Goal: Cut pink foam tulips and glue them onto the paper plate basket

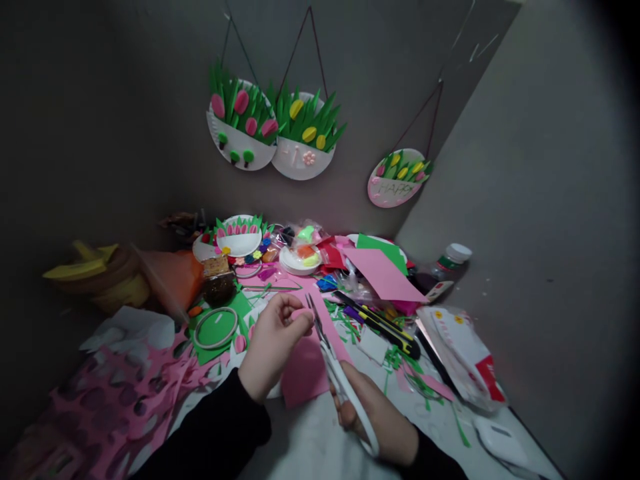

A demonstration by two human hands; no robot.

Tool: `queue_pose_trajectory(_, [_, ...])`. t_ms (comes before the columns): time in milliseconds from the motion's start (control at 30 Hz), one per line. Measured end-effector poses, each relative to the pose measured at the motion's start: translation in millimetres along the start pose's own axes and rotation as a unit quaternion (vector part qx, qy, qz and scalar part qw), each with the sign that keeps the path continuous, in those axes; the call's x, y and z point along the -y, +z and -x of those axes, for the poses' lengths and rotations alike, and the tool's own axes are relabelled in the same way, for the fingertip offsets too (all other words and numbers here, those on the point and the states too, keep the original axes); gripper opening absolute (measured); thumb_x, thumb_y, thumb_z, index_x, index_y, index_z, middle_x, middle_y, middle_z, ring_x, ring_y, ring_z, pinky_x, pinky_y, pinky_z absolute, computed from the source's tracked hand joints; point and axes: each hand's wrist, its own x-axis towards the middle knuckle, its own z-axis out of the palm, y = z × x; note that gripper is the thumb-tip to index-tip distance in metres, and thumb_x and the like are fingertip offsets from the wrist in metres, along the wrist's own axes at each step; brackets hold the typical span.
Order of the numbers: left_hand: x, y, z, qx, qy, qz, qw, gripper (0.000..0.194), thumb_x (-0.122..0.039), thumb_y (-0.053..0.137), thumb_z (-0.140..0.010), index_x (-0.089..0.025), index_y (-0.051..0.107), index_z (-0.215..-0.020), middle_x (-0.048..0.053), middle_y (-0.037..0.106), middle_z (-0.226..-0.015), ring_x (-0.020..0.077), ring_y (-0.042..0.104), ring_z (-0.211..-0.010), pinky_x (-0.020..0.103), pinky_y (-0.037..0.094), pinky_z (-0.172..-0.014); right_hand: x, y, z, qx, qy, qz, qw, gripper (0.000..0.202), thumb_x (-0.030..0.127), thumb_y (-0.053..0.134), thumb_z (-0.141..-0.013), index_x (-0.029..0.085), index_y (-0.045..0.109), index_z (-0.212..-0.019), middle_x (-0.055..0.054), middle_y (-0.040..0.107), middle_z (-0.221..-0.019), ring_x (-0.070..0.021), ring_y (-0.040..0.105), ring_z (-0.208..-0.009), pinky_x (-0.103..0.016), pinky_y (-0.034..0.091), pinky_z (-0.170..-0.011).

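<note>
Over the worktop [310, 437], left hand [270, 340] pinches small pink paper [301, 313] just beside white-handled scissors [332, 367] gripped by right hand [373, 407]; step, seemingly trimming; next cut likely calls for steady turning of the paper.

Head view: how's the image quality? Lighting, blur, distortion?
Head view: dim light, darkest toward the left; black curved vignette along the right edge. Head view, lower left: pink scraps look smeared and stretched. Head view, centre: scissors and left hand slightly soft but readable.
</note>
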Motion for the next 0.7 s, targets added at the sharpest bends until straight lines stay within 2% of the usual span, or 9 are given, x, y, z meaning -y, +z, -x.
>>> queue_pose_trajectory(167, [-1,-4.5,-1,0.015,0.012,-0.012,1.0,0.026,-0.021,0.064,-0.072,-0.019,0.041,-0.084,-0.006,0.056,-0.065,0.0077,0.053,-0.058,0.019,0.04,-0.057,-4,0,0,0.007,-0.002,-0.023,1.0,0.045,0.06,0.059,-0.074,0.02,0.043,-0.087,0.004,0.048,-0.069,-0.0095,0.044,-0.054,-0.022,0.031,-0.048])
queue_pose_trajectory(333, [-3,-8.1,-2,0.027,0.015,-0.034,0.999,0.026,-0.021,0.062,-0.073,-0.02,0.04,-0.085,-0.006,0.057,-0.066,0.0084,0.054,-0.058,0.02,0.041,-0.057,5,-1,-1,0.005,-0.01,0.015,1.0,0.035,0.052,0.056,-0.079,0.02,0.042,-0.083,0.003,0.048,-0.068,-0.0099,0.043,-0.055,-0.023,0.031,-0.049])
queue_pose_trajectory(467, [-4,-11.5,-4,0.031,0.025,-0.054,0.998,0.024,-0.023,0.061,-0.074,-0.02,0.04,-0.085,-0.006,0.056,-0.066,0.0082,0.054,-0.058,0.02,0.041,-0.058,12,-3,0,0.006,-0.015,0.033,0.999,0.028,0.044,0.057,-0.079,0.02,0.043,-0.083,0.002,0.049,-0.069,-0.0109,0.045,-0.057,-0.024,0.033,-0.051])
queue_pose_trajectory(700, [-5,-14.3,-4,0.025,0.028,-0.063,0.997,0.024,-0.024,0.061,-0.075,-0.019,0.041,-0.087,-0.007,0.052,-0.065,0.0075,0.053,-0.058,0.02,0.041,-0.057,14,-4,2,0.008,-0.003,0.04,0.999,0.023,0.038,0.057,-0.077,0.02,0.043,-0.081,0.003,0.047,-0.067,-0.0105,0.043,-0.056,-0.024,0.033,-0.051])
